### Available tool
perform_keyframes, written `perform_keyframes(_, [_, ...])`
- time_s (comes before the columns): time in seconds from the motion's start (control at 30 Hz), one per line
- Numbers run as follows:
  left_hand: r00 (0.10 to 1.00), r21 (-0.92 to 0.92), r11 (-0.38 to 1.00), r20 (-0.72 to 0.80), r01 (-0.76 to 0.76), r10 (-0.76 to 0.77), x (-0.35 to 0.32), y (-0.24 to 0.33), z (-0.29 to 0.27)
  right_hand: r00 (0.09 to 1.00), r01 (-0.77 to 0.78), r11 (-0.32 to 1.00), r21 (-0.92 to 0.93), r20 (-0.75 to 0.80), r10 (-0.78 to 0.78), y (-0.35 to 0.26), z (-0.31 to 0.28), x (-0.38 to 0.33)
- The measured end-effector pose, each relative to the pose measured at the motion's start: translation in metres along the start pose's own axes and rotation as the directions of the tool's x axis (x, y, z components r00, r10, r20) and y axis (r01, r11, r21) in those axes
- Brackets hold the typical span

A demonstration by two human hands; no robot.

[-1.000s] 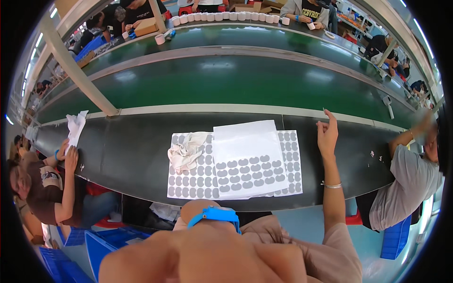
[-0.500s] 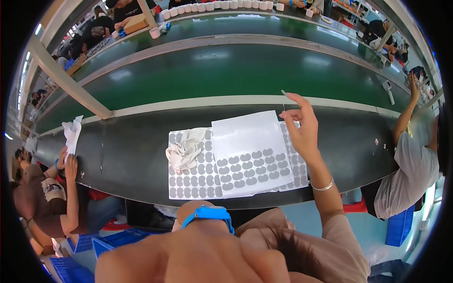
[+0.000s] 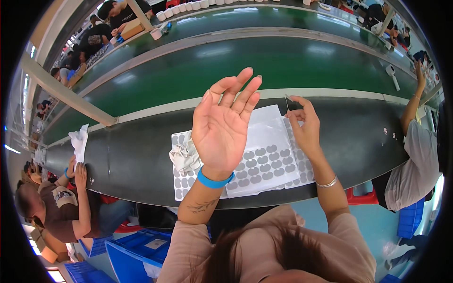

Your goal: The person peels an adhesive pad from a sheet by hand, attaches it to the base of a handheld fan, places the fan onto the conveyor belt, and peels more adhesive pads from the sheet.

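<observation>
My left hand [image 3: 225,126] is raised palm up above the bench, fingers spread, holding nothing; a blue band sits on its wrist. My right hand [image 3: 304,126] pinches a small thin clear piece [image 3: 286,100] between thumb and fingers, with a bracelet on its wrist. Below both hands lie white sheets with rows of grey oval pads [image 3: 264,165] on the dark bench [image 3: 132,160]. A plain white sheet [image 3: 273,137] rests on top of them. A crumpled pale cloth [image 3: 185,155] lies at the sheets' left edge.
A green conveyor belt [image 3: 198,70] runs behind the bench. A person sits at my left with white cloth [image 3: 79,141], another at my right [image 3: 415,151]. White cups [image 3: 184,8] line the far side. Blue crates [image 3: 137,245] stand on the floor.
My left hand has risen from below the frame to open above the sheets. My right hand has come in from the belt edge toward the sheets, holding the thin piece.
</observation>
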State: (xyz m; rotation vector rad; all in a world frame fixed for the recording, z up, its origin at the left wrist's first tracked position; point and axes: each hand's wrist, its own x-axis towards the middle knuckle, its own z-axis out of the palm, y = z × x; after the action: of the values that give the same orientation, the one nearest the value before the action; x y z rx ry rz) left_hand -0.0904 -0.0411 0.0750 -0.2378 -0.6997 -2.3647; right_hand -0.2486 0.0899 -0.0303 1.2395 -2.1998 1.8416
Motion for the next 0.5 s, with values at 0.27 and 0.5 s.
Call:
perform_keyframes(0.27, [0.999, 0.803, 0.596, 0.011, -0.03, 0.035, -0.002, -0.02, -0.059, 0.995, -0.081, 0.963, 0.256, 0.07, 0.065, -0.012, -0.002, -0.005])
perform_keyframes(0.5, [0.977, 0.826, 0.527, -0.121, 0.198, -0.178, -0.012, -0.044, -0.109, 0.837, -0.541, 0.609, 0.58, 0.446, 0.319, -0.01, 0.006, -0.005])
